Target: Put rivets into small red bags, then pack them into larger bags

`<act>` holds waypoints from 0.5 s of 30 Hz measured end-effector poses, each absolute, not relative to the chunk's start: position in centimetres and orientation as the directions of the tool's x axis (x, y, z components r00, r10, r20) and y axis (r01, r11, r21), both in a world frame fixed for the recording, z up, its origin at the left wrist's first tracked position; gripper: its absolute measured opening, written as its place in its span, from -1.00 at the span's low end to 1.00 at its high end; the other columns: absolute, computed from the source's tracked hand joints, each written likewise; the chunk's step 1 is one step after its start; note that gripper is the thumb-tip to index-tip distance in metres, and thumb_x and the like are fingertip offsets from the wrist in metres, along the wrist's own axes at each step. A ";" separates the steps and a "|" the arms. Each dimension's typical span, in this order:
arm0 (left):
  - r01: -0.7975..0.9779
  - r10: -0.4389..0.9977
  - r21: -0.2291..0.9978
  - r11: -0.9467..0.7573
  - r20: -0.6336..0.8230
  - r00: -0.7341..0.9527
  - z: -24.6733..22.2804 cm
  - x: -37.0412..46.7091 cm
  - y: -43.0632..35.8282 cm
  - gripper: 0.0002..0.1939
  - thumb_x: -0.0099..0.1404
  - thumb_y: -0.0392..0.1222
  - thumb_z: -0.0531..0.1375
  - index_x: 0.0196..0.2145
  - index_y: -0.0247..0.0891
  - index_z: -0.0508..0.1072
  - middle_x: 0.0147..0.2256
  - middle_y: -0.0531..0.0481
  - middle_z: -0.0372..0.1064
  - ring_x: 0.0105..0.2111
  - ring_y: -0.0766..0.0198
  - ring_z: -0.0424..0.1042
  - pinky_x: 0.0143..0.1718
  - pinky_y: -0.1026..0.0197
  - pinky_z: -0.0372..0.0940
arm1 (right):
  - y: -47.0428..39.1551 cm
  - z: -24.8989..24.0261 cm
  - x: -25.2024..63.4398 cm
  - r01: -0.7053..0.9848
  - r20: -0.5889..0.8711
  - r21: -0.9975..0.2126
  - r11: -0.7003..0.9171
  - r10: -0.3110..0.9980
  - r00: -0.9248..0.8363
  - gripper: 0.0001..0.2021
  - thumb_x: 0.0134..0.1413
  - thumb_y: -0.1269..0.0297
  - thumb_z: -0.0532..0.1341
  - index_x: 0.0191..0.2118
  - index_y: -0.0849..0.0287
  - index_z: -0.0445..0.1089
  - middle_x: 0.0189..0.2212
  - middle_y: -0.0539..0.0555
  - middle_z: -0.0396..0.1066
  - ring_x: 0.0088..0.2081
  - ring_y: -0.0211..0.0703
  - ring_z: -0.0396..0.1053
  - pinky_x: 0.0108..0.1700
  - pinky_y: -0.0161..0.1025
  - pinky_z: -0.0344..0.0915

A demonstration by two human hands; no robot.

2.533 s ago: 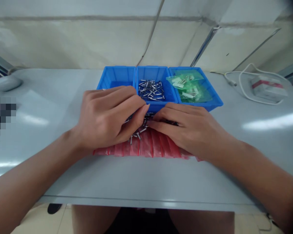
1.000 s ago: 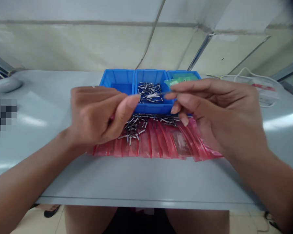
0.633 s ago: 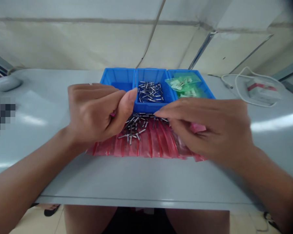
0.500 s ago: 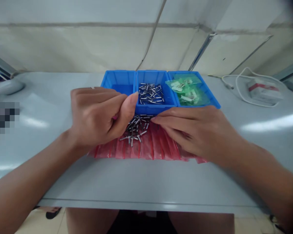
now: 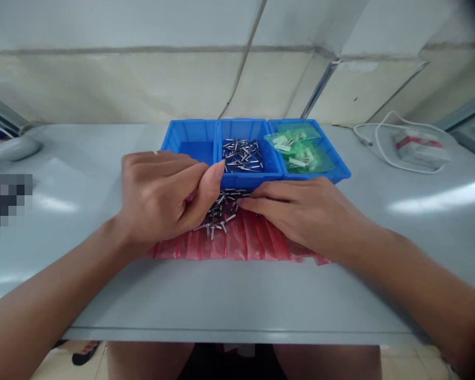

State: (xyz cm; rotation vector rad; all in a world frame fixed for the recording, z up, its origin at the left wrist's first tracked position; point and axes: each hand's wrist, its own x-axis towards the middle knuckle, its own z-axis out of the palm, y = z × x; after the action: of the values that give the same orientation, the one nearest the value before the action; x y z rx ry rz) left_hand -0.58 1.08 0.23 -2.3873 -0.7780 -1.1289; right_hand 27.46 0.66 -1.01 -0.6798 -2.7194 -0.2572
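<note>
A row of red plastic bags (image 5: 233,243) lies on the grey table, with a pile of metal rivets (image 5: 219,214) on top. My left hand (image 5: 164,195) is curled closed over the left of the pile; whatever its fingers hold is hidden. From the right, my right hand (image 5: 296,208) reaches to the pile, fingers together and tips touching the rivets; I cannot make out what is between them. Behind stand three blue bins: the left one (image 5: 193,134) shows a bare bottom, the middle one (image 5: 247,178) holds rivets, and the right one (image 5: 342,169) holds green bags (image 5: 301,150) with white pieces.
A small white and red box (image 5: 421,148) with a white cable (image 5: 380,150) lies at the right. At the far left are a grey mouse (image 5: 18,148) and a dark blurred object (image 5: 3,200). The wall rises behind the table, whose front edge (image 5: 237,335) runs near my legs.
My right hand has shifted slightly left, its fingertips further over the rivet pile. My left hand keeps its curled pose. The camera view has moved a little.
</note>
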 end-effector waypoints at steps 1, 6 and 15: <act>0.629 0.317 -0.105 -0.770 0.793 0.520 0.2 -0.6 1.1 -0.49 0.58 -0.33 0.23 -0.52 -0.18 0.14 -0.60 0.17 0.01 -0.58 0.37 -0.02 -0.53 0.12 -0.01 | 0.6 -1.0 27.4 0.483 0.359 0.110 0.869 0.418 -0.834 -0.65 0.48 0.54 0.17 0.21 0.16 0.56 0.00 0.07 0.69 -0.12 -0.03 0.65 -0.29 -0.12 0.34; 0.623 0.332 -0.092 -0.777 0.780 0.530 0.1 -0.6 0.9 -0.52 0.55 -0.38 0.25 -0.46 -0.15 0.11 -0.58 0.17 0.03 -0.57 0.34 0.00 -0.51 0.13 0.04 | 0.6 -0.9 27.4 0.440 0.374 0.117 0.890 0.371 -0.850 -0.55 0.46 0.58 0.18 0.34 0.17 0.46 0.10 0.09 0.67 -0.02 -0.05 0.65 -0.19 -0.14 0.45; 0.628 0.321 -0.101 -0.772 0.791 0.521 0.4 -0.4 1.1 -0.47 0.54 -0.40 0.27 -0.52 -0.18 0.11 -0.59 0.17 -0.04 -0.56 0.36 -0.07 -0.54 0.17 -0.03 | 0.5 -0.3 27.2 0.415 0.296 0.328 0.848 0.326 -0.898 -0.68 0.50 0.58 0.14 0.14 0.25 0.59 -0.03 0.14 0.66 -0.16 -0.08 0.59 -0.26 -0.16 0.41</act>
State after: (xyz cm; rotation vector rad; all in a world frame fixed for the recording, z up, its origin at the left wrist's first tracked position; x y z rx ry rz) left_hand -0.45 1.12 0.40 -2.3903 -0.7831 -1.1300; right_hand 27.15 0.55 -0.29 -0.5688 -2.7968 -0.5728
